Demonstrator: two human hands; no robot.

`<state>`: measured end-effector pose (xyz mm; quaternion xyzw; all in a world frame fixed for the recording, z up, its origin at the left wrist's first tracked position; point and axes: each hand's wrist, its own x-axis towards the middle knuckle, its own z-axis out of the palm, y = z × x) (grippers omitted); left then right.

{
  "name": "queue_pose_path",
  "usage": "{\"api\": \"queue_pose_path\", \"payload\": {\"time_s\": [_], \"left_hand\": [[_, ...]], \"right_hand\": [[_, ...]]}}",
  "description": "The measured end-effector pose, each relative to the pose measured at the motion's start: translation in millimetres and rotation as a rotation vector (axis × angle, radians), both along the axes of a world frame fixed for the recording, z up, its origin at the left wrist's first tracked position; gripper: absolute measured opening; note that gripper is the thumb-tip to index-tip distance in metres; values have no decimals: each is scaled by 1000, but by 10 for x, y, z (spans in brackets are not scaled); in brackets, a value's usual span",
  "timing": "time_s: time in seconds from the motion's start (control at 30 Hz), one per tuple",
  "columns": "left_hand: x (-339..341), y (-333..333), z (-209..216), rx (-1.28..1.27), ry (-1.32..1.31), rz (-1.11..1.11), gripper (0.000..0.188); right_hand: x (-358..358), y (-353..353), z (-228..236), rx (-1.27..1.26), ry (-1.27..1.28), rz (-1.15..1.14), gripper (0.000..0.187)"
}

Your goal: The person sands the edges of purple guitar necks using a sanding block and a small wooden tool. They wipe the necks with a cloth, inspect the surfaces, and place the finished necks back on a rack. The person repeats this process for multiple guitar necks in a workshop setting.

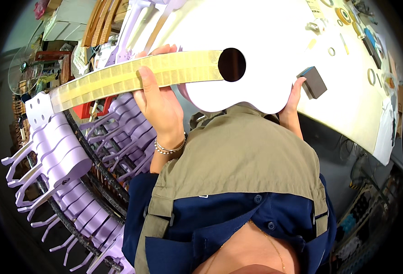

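A small pale lilac, nearly white ukulele-shaped guitar (256, 93) lies across in front of me, its dark round sound hole facing up. Yellow masking tape (105, 84) covers the fretboard from the sound hole toward the headstock (39, 109) at the left. My left hand (158, 102) is wrapped round the neck, thumb over the tape and fingertips showing on the far side. At the body's right end my right hand (293, 99) grips the edge, most of its fingers hidden. Close to that thumb is a dark grey sanding block (314, 83) on the white table.
Several lilac guitar bodies and necks (64, 150) hang in a rack at the left, beside black padded bars. More lilac necks (133, 27) stand at the back. Tape rolls (343, 16) and small tools lie on the table's (347, 118) right side. Wooden strips (102, 23) stand far left.
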<state>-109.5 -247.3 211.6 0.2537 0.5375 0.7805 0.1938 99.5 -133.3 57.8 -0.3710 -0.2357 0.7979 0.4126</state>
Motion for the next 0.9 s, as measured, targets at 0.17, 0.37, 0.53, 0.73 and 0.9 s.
{"api": "queue_pose_path", "payload": {"time_s": [0.17,0.37,0.53,0.73,0.9], "left_hand": [[79,-53,36,-1,12,-8,51],[98,-111,15,24,13,-38,47],[91,-162,12,31,6,-28,45],[95,-107,-52,93,-74,-18,44],[-105,128,-199,120,-213,112,48]], "right_hand": [[11,-58,-4,-13,-19,12,90],[71,-112,-164,74,96,5,87],[67,-178,-102,70,87,8,87],[137,-232,-119,7,36,20,84],[287,-6,-350,285,-387,84,58]]}}
